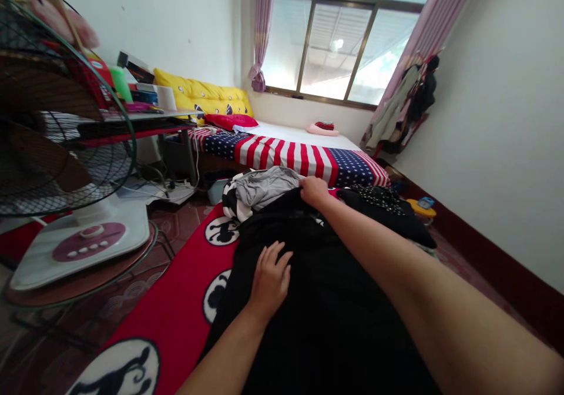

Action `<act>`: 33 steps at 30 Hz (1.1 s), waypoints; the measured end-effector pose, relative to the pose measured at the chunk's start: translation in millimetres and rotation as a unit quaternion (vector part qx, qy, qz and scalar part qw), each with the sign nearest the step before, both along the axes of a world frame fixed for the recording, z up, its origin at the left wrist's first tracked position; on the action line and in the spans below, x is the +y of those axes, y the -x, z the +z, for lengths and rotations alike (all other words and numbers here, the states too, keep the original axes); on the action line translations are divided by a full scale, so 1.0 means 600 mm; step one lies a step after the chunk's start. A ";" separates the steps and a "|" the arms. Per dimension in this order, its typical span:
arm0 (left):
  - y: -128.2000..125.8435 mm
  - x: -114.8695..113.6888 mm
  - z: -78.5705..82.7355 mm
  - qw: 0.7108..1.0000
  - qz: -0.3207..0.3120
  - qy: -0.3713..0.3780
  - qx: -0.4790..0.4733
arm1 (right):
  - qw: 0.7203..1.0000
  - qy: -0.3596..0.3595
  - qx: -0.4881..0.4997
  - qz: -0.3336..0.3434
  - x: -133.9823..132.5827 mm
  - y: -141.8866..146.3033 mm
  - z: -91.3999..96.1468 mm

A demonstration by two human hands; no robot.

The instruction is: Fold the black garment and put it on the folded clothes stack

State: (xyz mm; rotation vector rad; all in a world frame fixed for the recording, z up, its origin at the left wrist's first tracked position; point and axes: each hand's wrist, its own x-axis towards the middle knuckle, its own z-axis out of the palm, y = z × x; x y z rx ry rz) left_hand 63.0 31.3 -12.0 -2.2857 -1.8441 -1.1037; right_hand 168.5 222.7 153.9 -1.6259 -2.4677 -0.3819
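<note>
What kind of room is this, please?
Most likely a bedroom in a home: a bed with a flag-patterned cover under the window, clothes hanging in the corner, and a standing fan.

A: Light source? Daylight through the window [339,48] at the far wall; panes blown out to near white.

B: Foreground dim. The black cloth [326,301] shows almost no fold detail, only shadow.

A: Distortion: strong wide-angle bend, walls lean, the fan [57,119] at left edge stretched and soft. Forearm near the lens slightly blurred.
</note>
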 end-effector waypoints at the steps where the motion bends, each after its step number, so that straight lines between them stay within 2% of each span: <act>1: 0.002 -0.003 0.006 0.999 0.009 -0.030 -0.009 | 1.000 -0.021 0.012 -0.008 0.001 -0.004 0.024; 4: 0.009 -0.015 0.020 0.991 0.065 -0.106 -0.040 | 0.985 -0.109 0.135 -0.016 0.001 -0.030 0.091; 6: 0.014 -0.022 0.026 0.982 0.102 -0.143 -0.063 | 0.948 -0.169 0.269 0.013 -0.010 -0.063 0.123; 8: 0.019 -0.028 0.030 0.977 0.113 -0.164 -0.081 | 0.898 -0.200 0.390 0.049 -0.039 -0.108 0.135; 11: 0.025 -0.034 0.032 0.976 0.099 -0.165 -0.103 | 0.832 -0.201 0.513 0.072 -0.120 -0.189 0.113; 14: 0.025 -0.036 0.032 0.982 0.062 -0.136 -0.118 | 0.787 -0.193 0.585 0.033 -0.229 -0.277 0.057; 16: 0.021 -0.037 0.031 0.989 0.035 -0.087 -0.117 | 0.799 -0.107 0.592 0.003 -0.301 -0.332 0.015; 17: 0.018 -0.037 0.031 0.992 0.026 -0.058 -0.113 | 0.826 -0.009 0.564 -0.004 -0.333 -0.357 -0.004; 18: 0.015 -0.037 0.031 0.994 0.023 -0.027 -0.106 | 0.849 0.123 0.513 -0.019 -0.360 -0.377 -0.021; 19: 0.012 -0.037 0.031 0.995 0.024 0.000 -0.096 | 0.854 0.265 0.445 -0.040 -0.382 -0.393 -0.035; 20: 0.009 -0.037 0.031 0.996 0.027 0.019 -0.087 | 0.843 0.391 0.364 -0.060 -0.397 -0.404 -0.046; 21: 0.006 -0.037 0.032 0.996 0.029 0.031 -0.077 | 0.826 0.479 0.288 -0.073 -0.407 -0.409 -0.054; 22: 0.003 -0.036 0.033 0.996 0.028 0.038 -0.070 | 0.817 0.523 0.230 -0.076 -0.410 -0.409 -0.059; 23: 0.001 -0.035 0.033 0.997 0.023 0.040 -0.064 | 0.824 0.526 0.198 -0.068 -0.406 -0.402 -0.061; 26: -0.002 -0.033 0.032 0.998 -0.015 0.039 -0.052 | 0.881 0.407 0.240 0.001 -0.355 -0.347 -0.057; 28: -0.002 -0.032 0.030 0.998 -0.045 0.031 -0.045 | 0.893 0.330 0.303 0.045 -0.300 -0.291 -0.058; 30: -0.002 -0.033 0.029 0.996 -0.077 0.019 -0.030 | 0.893 0.268 0.355 0.071 -0.240 -0.227 -0.067; 33: 0.000 -0.034 0.029 0.992 -0.124 0.021 0.008 | 0.918 0.157 0.353 0.084 -0.163 -0.135 -0.092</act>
